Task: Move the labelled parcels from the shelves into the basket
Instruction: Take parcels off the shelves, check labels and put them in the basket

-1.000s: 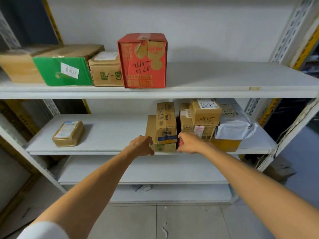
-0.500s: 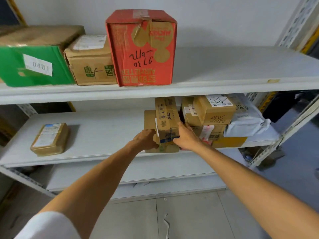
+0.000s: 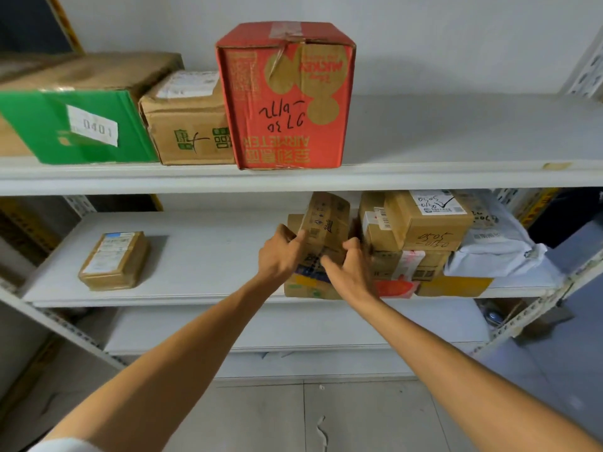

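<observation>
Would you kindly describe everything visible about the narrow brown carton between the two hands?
The narrow brown carton is cardboard with dark print and a blue band low on its front. It stands on end, slightly tilted, over a flatter box on the middle shelf. The left hand and right hand grip its sides.

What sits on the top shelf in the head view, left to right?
Green cardboard box with white 0401 label → small brown cardboard carton with green print → tall red cardboard box with black handwriting.

White wall, pale metal shelving, grey floor, possibly tiled.
</observation>
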